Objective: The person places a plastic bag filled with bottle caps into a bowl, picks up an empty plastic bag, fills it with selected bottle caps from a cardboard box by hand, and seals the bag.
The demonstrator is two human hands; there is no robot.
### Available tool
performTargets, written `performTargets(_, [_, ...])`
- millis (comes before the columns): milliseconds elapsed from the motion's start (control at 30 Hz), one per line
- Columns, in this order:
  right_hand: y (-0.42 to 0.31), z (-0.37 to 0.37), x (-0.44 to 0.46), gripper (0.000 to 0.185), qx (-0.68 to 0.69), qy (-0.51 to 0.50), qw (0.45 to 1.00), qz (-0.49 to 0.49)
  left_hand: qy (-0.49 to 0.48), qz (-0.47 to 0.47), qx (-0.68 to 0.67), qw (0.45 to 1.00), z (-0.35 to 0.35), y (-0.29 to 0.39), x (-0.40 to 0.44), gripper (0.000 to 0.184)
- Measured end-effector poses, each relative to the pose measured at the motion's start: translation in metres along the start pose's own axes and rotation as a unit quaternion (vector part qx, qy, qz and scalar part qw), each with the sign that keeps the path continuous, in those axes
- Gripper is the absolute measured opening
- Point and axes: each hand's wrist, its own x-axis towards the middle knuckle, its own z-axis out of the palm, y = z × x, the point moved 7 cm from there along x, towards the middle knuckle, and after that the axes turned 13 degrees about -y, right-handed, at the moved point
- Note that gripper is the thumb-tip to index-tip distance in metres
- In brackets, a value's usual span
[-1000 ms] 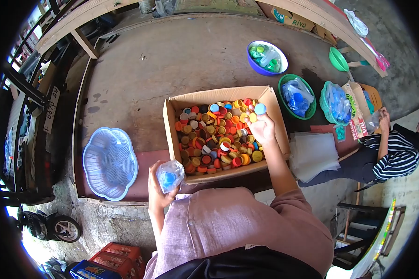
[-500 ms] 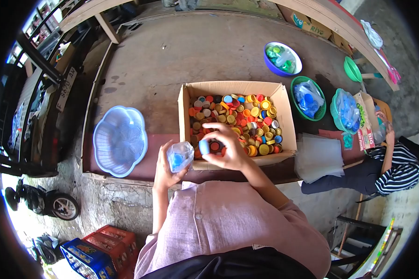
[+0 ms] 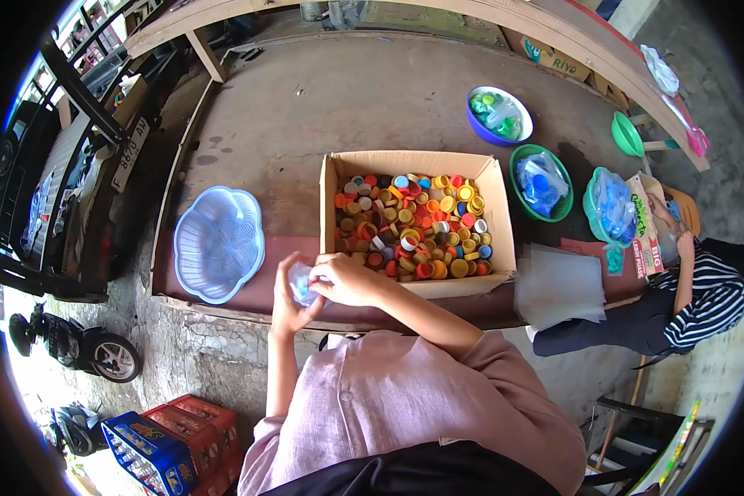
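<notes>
My left hand (image 3: 287,302) is wrapped round a small clear plastic bag (image 3: 302,285) with something blue inside, just off the lower left corner of the cardboard box. Over the bag's opening, my right hand (image 3: 345,279) has its fingers bent together; whatever they hold is hidden. The open cardboard box (image 3: 498,198) contains several loose bottle caps (image 3: 407,217) in red, yellow, orange, white and blue. To the left of my hands lies a pale blue plastic basket (image 3: 219,245).
A purple bowl (image 3: 480,128), a green basket (image 3: 517,178) and a turquoise basket (image 3: 589,207) hold bagged items at the right. Clear plastic sheets (image 3: 559,285) lie beside the box. A co-worker in a striped top (image 3: 711,289) is at the far right.
My right hand has moved left from the cap box to the bag in my left hand. The blue cap it held is no longer visible between its fingers.
</notes>
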Motion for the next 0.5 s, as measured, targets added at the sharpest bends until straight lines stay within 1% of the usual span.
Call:
performTargets(67, [-0.049, -0.028, -0.012, 0.009, 0.054, 0.038, 0.997, -0.025, 0.090, 0.070, -0.033, 0.993, -0.015, 0.035, -0.003, 0.085])
performTargets(133, [-0.122, -0.083, -0.055, 0.008, 0.039, 0.154, 0.984, -0.076, 0.165, 0.110, -0.140, 0.970, -0.030, 0.051, -0.004, 0.094])
performTargets(167, [-0.143, -0.102, -0.076, 0.009, 0.000, 0.227, 0.969, -0.094, 0.178, 0.104, -0.123, 0.971, -0.032, 0.049, -0.003, 0.097])
performTargets(233, [-0.163, -0.127, -0.111, 0.010, -0.079, 0.364, 0.920, -0.121, 0.180, 0.074, -0.141, 0.971, -0.031, 0.048, 0.001, 0.096])
performTargets(267, [-0.155, -0.127, -0.121, 0.014, -0.115, 0.438, 0.875, -0.169, 0.183, 0.063, -0.158, 0.968, -0.028, 0.048, 0.005, 0.096])
performTargets(333, [-0.112, -0.121, -0.092, 0.018, -0.116, 0.366, 0.913, -0.141, 0.175, 0.064, -0.170, 0.968, -0.016, 0.051, 0.012, 0.096])
performTargets(367, [-0.102, -0.118, -0.092, 0.020, -0.076, 0.327, 0.930, -0.150, 0.168, 0.065, -0.177, 0.967, -0.011, 0.052, 0.014, 0.095])
performTargets(400, [-0.105, -0.119, -0.096, 0.020, -0.079, 0.331, 0.928, -0.152, 0.165, 0.070, -0.176, 0.968, -0.010, 0.054, 0.019, 0.095])
performTargets(433, [-0.108, -0.125, -0.106, 0.020, -0.046, 0.353, 0.925, -0.136, 0.132, 0.096, -0.149, 0.975, -0.001, 0.063, 0.023, 0.093])
performTargets(467, [-0.108, -0.127, -0.116, 0.021, -0.009, 0.372, 0.921, -0.115, 0.097, 0.113, -0.121, 0.981, 0.009, 0.074, 0.022, 0.090])
performTargets(500, [-0.102, -0.129, -0.118, 0.019, 0.057, 0.366, 0.922, -0.109, 0.063, 0.116, -0.115, 0.984, 0.021, 0.084, 0.028, 0.092])
